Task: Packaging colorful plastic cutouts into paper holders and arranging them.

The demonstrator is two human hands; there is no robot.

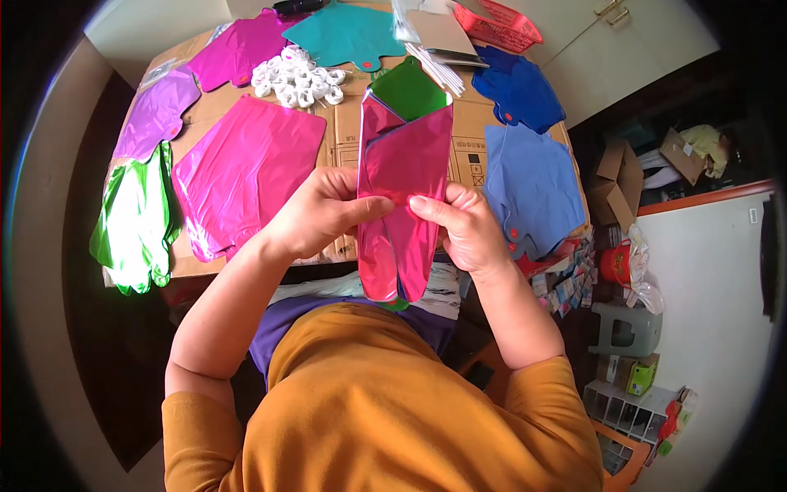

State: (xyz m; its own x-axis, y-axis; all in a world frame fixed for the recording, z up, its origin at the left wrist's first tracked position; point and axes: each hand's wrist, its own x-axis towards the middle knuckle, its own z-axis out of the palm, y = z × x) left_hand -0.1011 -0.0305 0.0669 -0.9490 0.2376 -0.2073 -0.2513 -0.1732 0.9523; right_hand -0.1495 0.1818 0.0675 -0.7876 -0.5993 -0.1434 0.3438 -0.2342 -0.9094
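Observation:
Above the near edge of the table I hold up a bundle of folded flat foil balloons (407, 156), shiny pink on the outside. A green foil layer (416, 88) shows at its top, and a bit of green peeks out at the bottom. My left hand (324, 213) grips the bundle's left edge, thumb lying across the front. My right hand (469, 228) pinches the right edge in the same way, the thumbs nearly meeting at the middle. The fingers behind the foil are hidden. Left of the bundle lies a stack of pink foil balloons (254, 168).
Cardboard (343, 135) covers the table. Around it lie magenta (242, 51), teal (352, 34), purple (154, 115), green (135, 221), dark blue (518, 88) and light blue foil balloons (533, 174). White ribbon rolls (297, 78), white sticks (436, 70) and a red basket (498, 26) sit at the back.

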